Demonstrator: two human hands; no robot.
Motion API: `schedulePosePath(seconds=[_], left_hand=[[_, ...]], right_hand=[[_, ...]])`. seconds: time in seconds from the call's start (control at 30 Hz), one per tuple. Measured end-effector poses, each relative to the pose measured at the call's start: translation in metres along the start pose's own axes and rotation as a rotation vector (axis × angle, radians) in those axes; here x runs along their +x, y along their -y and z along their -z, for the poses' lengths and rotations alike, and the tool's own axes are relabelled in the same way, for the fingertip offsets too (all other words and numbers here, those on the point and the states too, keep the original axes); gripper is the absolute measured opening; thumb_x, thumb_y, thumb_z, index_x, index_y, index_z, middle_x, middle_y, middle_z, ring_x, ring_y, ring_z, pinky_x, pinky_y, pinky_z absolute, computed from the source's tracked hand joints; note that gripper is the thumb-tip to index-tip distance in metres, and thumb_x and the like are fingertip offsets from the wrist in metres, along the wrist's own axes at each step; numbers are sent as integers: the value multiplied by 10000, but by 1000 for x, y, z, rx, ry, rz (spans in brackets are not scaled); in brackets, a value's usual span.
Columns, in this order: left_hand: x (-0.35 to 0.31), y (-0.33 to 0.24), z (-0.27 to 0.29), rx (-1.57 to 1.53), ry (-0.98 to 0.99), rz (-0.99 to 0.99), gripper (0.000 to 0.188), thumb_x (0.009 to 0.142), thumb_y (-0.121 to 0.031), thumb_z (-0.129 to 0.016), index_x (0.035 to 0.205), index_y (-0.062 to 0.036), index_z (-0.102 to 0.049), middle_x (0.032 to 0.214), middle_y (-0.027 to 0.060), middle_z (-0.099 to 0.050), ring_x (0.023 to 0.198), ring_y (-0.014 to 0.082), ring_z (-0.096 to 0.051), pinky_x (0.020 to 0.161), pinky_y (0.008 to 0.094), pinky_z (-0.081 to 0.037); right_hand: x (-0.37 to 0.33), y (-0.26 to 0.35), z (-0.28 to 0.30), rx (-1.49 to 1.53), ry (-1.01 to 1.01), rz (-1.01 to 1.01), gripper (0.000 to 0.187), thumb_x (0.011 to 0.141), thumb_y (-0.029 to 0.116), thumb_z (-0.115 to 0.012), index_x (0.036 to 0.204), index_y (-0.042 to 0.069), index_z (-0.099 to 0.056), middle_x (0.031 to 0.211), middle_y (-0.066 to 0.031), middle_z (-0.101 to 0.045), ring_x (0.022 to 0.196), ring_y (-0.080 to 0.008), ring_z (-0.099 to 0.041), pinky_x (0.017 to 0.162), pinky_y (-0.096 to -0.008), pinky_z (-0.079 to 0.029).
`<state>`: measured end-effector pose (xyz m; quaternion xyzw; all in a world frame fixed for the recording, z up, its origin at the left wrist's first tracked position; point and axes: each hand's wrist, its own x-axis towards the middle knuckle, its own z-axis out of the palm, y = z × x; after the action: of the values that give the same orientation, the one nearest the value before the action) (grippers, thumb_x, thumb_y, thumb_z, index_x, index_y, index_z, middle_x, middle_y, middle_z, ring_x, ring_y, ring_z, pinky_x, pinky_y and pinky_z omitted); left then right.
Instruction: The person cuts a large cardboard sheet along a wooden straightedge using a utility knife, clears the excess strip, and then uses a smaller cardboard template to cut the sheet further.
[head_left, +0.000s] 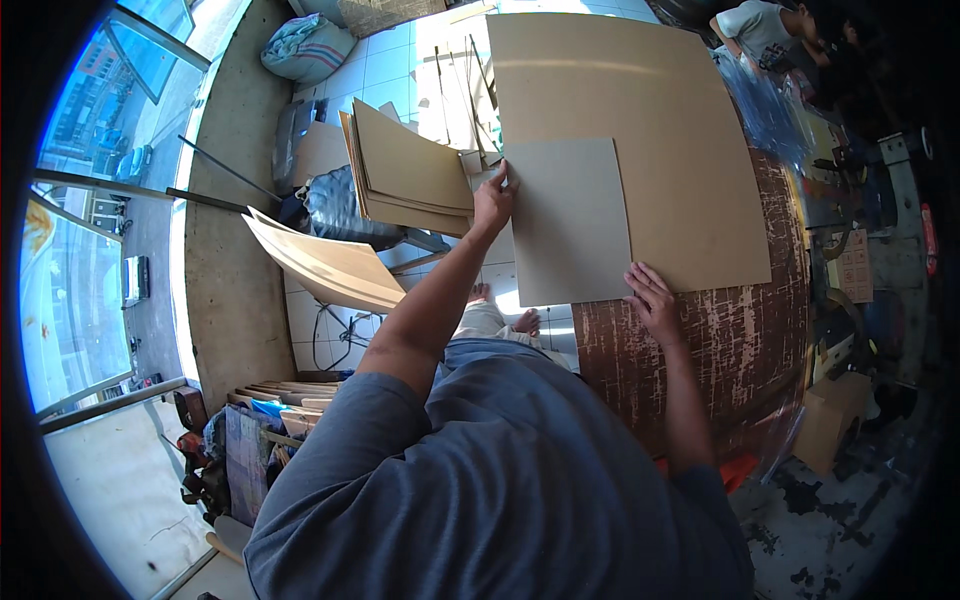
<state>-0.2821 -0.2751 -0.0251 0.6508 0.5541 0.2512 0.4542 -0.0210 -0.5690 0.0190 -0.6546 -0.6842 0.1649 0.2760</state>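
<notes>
A smaller grey-brown cardboard sheet (570, 220) lies on top of a large tan cardboard sheet (640, 110), toward its near left corner. My left hand (493, 203) is at the smaller sheet's left edge, with the index finger pointing along it and the other fingers curled at the edge. My right hand (655, 303) rests with fingers stretched out at the smaller sheet's near right corner, also touching the large sheet's near edge. Under both sheets is a worn brown tabletop (690, 350) with pale scratches.
Left of the table stand upright tan boards (410, 165) and curved, leaning panels (320, 262). A stuffed sack (308, 48) sits by the wall. Another person (765, 35) is at the far right, near clear plastic sheeting (765, 110). Cables (345, 335) trail on the tiled floor.
</notes>
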Motion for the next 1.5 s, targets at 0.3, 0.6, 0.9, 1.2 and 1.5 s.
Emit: schedulePosePath(seconds=[0.3,0.6,0.9,1.2,1.5], left_hand=[[6,9,-4,111,7,-12,603,913,-279,-643,1484,-172,-483,952,241,-709,888,375,-705,831,450,-518],[-23,16,-2,-13,13,-25,842,905,-232,-726,1596,-126,-256,772,145,-677,669,199,-642,680,374,-533],[-136,31,26,250,338,-257,838,885,-196,-733,1589,-274,-285,859,159,-686,785,301,-674,728,424,-531],[-170,15,22,-76,272,85,406,902,-141,-711,1235,58,-592,755,133,-722,640,156,-696,610,294,-553],[-171,11,18,-111,255,151,226,893,-147,-716,930,76,-708,712,107,-712,612,125,-672,556,278,-538]], right_hand=[[-2,1,2,-6,14,-20,446,859,117,-737,1295,61,-662,1408,-123,-591,1358,-302,-505,1119,-416,-428],[1,1,2,0,12,-2,455,865,118,-725,1309,58,-648,1420,-126,-580,1366,-306,-495,1121,-418,-423],[-3,0,-2,-11,-13,-4,457,882,115,-709,1330,66,-635,1436,-118,-568,1376,-308,-485,1136,-416,-412],[-6,-2,-7,-31,-27,16,456,881,95,-706,1330,62,-634,1432,-122,-572,1377,-311,-485,1135,-416,-412],[-8,0,-11,-50,-57,41,447,878,85,-707,1319,56,-641,1425,-127,-578,1376,-312,-487,1130,-420,-411]])
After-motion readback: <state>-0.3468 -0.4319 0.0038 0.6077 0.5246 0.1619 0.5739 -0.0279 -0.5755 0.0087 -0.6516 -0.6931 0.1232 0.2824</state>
